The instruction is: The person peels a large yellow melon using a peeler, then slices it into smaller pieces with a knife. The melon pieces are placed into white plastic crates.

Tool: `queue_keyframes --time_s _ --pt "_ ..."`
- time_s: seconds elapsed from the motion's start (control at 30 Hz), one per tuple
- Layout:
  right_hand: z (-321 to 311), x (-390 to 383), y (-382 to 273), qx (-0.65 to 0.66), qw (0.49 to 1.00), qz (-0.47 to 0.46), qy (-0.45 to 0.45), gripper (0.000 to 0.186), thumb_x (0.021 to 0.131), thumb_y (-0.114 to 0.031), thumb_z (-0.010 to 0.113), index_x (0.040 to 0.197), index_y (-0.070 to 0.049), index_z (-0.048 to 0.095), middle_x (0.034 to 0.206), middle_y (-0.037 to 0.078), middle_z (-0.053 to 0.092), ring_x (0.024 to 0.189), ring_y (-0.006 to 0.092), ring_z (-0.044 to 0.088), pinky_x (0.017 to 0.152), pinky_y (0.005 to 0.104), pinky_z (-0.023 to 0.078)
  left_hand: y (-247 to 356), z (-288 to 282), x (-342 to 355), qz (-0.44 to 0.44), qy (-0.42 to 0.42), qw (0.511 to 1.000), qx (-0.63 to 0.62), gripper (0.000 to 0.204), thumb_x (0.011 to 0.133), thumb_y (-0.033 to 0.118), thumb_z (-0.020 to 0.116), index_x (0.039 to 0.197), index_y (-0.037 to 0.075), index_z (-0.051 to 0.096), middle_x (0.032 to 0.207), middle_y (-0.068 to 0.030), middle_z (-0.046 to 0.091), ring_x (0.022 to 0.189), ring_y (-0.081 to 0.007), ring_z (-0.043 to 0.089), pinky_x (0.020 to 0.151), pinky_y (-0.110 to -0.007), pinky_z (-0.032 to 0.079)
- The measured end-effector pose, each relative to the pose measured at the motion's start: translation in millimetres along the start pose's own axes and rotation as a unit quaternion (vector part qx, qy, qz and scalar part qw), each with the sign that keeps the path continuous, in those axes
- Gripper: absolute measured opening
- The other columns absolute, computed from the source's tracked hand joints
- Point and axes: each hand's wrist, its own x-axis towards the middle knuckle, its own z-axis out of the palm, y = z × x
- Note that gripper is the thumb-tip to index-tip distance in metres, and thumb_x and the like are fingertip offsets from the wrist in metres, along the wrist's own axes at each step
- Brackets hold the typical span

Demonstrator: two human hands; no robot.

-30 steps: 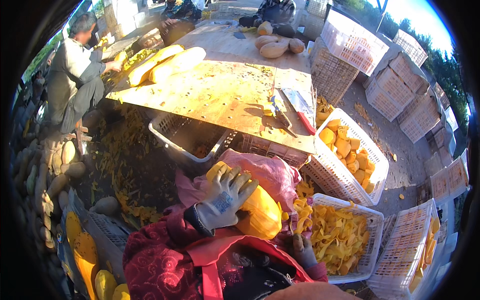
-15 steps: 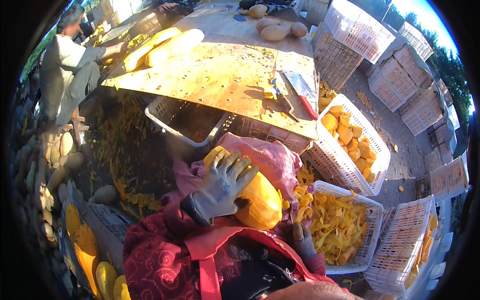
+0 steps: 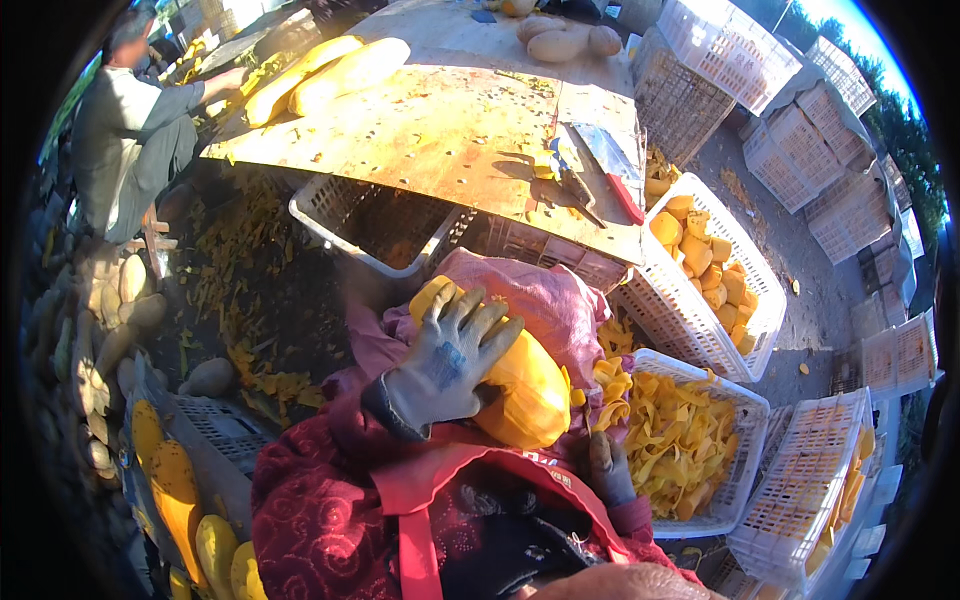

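A peeled orange-yellow squash lies across my lap on a pink cloth. My left hand, in a grey work glove, is spread over the squash's upper left side and holds it. Just right of the squash's lower end is my right hand, also gloved, its fingers curled. A thin upright piece shows above those fingers, too small to name. Peel strips hang beside it. To the right, a white crate holds a heap of yellow peel.
Ahead, a wooden table carries a red-handled knife, a peeler-like tool and two peeled squashes. Another crate holds squash chunks. An open crate stands under the table edge. A co-worker sits at far left.
My right hand has moved slightly upward beside the squash. My left hand stays on the squash, which has shifted slightly. The view has tilted a little, and the co-worker's arm has moved.
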Motion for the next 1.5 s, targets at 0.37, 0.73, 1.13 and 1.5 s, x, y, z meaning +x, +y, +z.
queue_keyframes --time_s 0.37,0.73,1.13,1.5 --pt "-10.2 3.4 19.8 0.165 0.985 -0.004 -0.045 0.033 0.101 -0.021 0.043 0.117 0.005 0.057 0.115 0.017 0.063 0.098 0.0241 0.066 0.084 0.0331 0.057 -13.2 -4.5 17.2 -0.021 0.065 0.996 -0.061 0.075 0.057 0.025 0.081 0.126 0.008 0.057 0.128 -0.0134 0.056 0.124 -0.0336 0.049 0.111 -0.052 0.026" --pt "-11.6 10.7 52.6 0.097 0.991 -0.038 0.088 0.033 0.1 -0.037 0.054 0.09 -0.006 0.058 0.076 -0.008 0.048 0.068 0.0044 0.041 0.058 0.0222 0.036 -31.6 -2.8 21.6 -0.082 0.155 0.972 -0.154 0.069 0.059 0.017 0.081 0.122 0.004 0.058 0.122 -0.018 0.06 0.114 -0.0368 0.056 0.1 -0.05 0.039" --pt "-5.7 20.1 59.6 0.122 0.986 -0.088 0.074 0.033 0.1 -0.035 0.052 0.085 -0.006 0.057 0.076 -0.008 0.045 0.07 0.0042 0.037 0.059 0.0229 0.034 -12.9 -1.5 45.2 -0.102 0.106 0.986 -0.08 0.07 0.058 0.014 0.083 0.122 0.003 0.058 0.12 -0.0184 0.062 0.11 -0.038 0.058 0.098 -0.045 0.043" --pt "-7.6 3.5 22.6 0.119 0.992 -0.021 0.046 0.047 0.099 -0.048 0.046 0.093 -0.005 0.062 0.067 -0.003 0.053 0.051 0.0045 0.041 0.048 0.021 0.032 -8.1 27.3 30.9 -0.109 0.211 0.968 -0.079 0.066 0.057 0.011 0.079 0.12 0.006 0.06 0.118 -0.0148 0.062 0.107 -0.0378 0.057 0.096 -0.048 0.041"
